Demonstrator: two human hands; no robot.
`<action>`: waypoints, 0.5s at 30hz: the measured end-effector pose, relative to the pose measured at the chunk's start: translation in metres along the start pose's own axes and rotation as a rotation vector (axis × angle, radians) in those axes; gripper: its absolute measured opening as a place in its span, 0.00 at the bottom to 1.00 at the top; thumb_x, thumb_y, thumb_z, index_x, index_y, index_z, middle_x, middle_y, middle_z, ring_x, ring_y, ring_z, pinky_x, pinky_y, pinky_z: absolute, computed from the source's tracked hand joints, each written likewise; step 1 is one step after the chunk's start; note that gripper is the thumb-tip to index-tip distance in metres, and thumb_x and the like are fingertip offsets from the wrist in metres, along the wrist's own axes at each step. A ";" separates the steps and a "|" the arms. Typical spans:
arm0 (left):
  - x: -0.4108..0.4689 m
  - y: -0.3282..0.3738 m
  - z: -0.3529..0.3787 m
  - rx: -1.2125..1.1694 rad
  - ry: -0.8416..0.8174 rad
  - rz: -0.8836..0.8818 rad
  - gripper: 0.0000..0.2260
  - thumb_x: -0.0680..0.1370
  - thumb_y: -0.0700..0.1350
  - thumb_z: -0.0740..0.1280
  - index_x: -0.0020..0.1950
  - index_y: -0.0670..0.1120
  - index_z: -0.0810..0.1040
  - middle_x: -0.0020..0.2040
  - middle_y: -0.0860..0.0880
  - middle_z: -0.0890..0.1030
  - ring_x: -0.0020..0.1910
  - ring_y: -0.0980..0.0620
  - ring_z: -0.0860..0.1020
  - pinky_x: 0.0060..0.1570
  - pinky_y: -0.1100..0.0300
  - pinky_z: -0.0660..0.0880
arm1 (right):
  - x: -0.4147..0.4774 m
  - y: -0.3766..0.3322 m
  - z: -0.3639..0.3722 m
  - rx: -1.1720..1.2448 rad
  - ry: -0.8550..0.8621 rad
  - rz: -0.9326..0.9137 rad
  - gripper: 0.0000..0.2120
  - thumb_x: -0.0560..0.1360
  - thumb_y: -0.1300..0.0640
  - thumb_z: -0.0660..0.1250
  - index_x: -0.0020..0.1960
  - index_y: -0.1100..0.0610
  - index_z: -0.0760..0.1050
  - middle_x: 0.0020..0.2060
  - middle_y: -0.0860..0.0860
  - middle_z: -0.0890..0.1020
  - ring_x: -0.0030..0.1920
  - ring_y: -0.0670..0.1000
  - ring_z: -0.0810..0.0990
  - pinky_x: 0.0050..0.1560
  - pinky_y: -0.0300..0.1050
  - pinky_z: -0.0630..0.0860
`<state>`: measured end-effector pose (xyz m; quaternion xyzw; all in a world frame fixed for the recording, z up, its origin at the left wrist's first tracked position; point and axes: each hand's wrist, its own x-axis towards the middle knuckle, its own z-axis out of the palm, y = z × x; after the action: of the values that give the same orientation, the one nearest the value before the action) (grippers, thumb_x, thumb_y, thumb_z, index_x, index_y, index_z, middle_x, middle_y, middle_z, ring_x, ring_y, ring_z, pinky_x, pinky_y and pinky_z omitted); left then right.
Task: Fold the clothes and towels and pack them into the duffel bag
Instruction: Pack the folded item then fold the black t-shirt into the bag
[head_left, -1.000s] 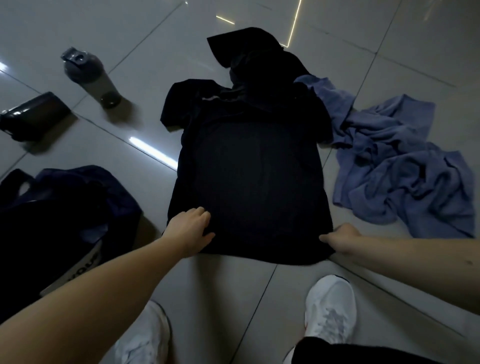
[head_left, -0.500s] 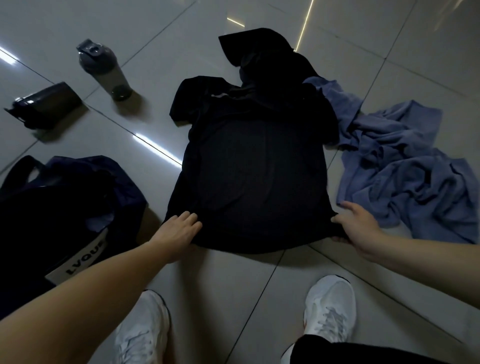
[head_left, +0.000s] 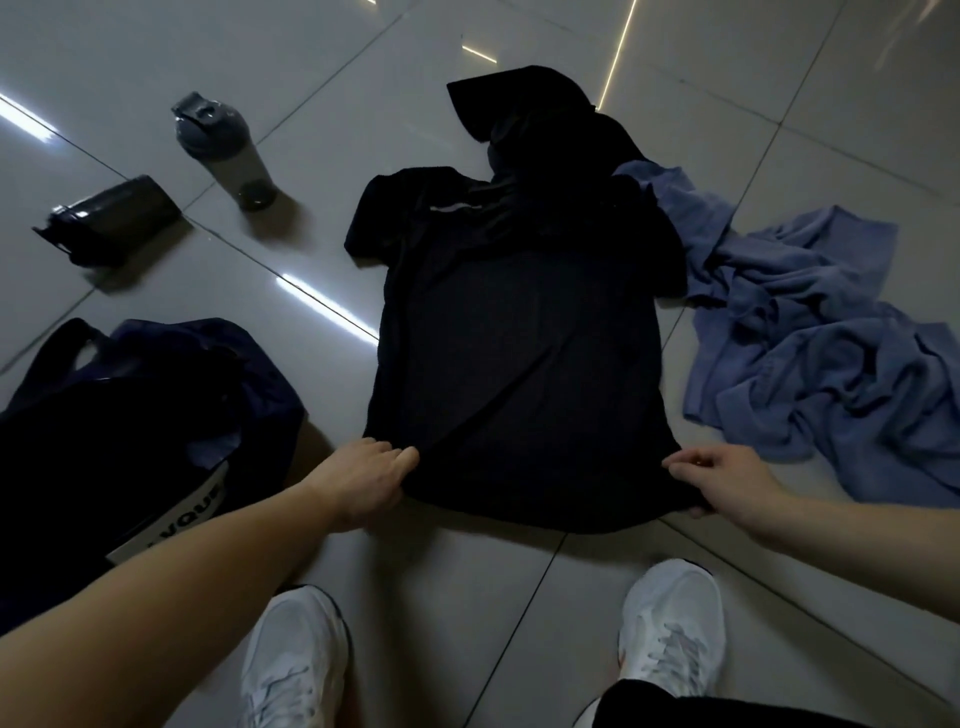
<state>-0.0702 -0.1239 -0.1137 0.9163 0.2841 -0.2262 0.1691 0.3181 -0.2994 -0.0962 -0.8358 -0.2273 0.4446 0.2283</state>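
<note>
A black T-shirt (head_left: 519, 353) lies spread flat on the tiled floor, collar away from me. My left hand (head_left: 366, 475) pinches its near left hem corner. My right hand (head_left: 719, 478) grips the near right hem corner. Another black garment (head_left: 540, 119) lies crumpled past the collar. A blue towel (head_left: 810, 338) is bunched up to the right of the shirt. The dark duffel bag (head_left: 124, 436) stands open at the left, with a white label strip on its side.
A grey shaker bottle (head_left: 223, 145) stands at the back left. A dark bottle (head_left: 111, 215) lies on its side beside it. My white shoes (head_left: 670, 639) rest on the floor just in front of the shirt's hem.
Both hands went from resting flat at the hem to pinching its two corners. The view shifted a little, so the bag and bottles sit further right.
</note>
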 end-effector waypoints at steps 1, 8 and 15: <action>0.000 -0.001 -0.001 0.006 -0.018 0.020 0.08 0.83 0.52 0.56 0.59 0.50 0.68 0.45 0.50 0.78 0.42 0.50 0.75 0.44 0.55 0.72 | -0.002 0.005 0.000 -0.033 -0.035 0.008 0.05 0.78 0.66 0.68 0.47 0.61 0.83 0.43 0.58 0.83 0.42 0.55 0.81 0.36 0.50 0.82; -0.005 -0.020 -0.028 0.132 -0.152 0.205 0.16 0.81 0.52 0.64 0.66 0.53 0.65 0.55 0.51 0.77 0.50 0.50 0.79 0.46 0.55 0.74 | -0.011 0.007 -0.031 -0.187 -0.180 -0.163 0.20 0.71 0.76 0.68 0.54 0.54 0.81 0.50 0.52 0.84 0.50 0.48 0.82 0.47 0.37 0.82; -0.022 -0.034 -0.123 0.280 0.001 0.194 0.13 0.76 0.40 0.61 0.59 0.49 0.75 0.55 0.51 0.74 0.54 0.50 0.75 0.51 0.54 0.74 | -0.032 -0.044 -0.077 -0.502 0.030 -0.502 0.17 0.71 0.67 0.73 0.48 0.45 0.81 0.44 0.43 0.84 0.47 0.44 0.81 0.49 0.40 0.74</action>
<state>-0.0674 -0.0531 -0.0049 0.9541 0.1600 -0.2457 0.0606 0.3600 -0.2968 -0.0117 -0.7904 -0.5243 0.2924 0.1215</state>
